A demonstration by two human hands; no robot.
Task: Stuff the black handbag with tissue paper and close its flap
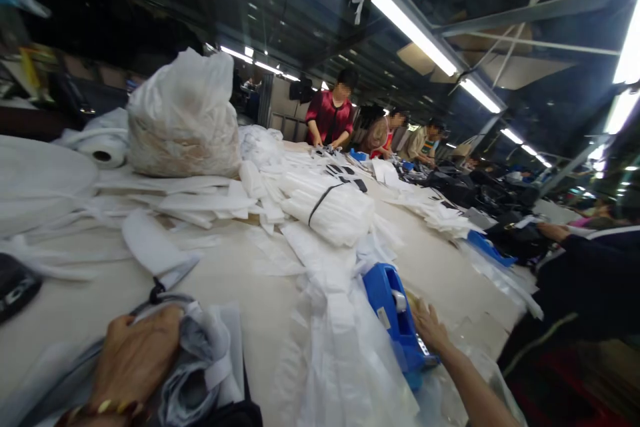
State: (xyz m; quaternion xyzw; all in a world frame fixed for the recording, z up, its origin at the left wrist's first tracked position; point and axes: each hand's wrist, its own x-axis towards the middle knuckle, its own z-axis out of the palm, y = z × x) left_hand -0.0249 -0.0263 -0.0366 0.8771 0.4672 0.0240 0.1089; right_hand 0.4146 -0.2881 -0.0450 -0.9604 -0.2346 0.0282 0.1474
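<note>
At the lower left, my left hand point(140, 350) is closed over a folded grey fabric item point(193, 353) with a black cord end point(157, 290) at its top. White sheet pieces show beside the fabric, and its underside is hidden. My right hand point(431, 330) reaches in from the lower right, beside a blue tape dispenser point(393, 313). Its fingers are stretched out and partly apart along the dispenser's far side. Whether the fingertips touch the tape is not clear.
Clear plastic bags point(340, 347) lie between my hands. Beyond are a banded plastic bundle point(333, 210), a big filled bag point(185, 120) and white strips point(200, 203). A dark-sleeved person point(590, 280) stands close at right; a person in red point(330, 113) works at the far end.
</note>
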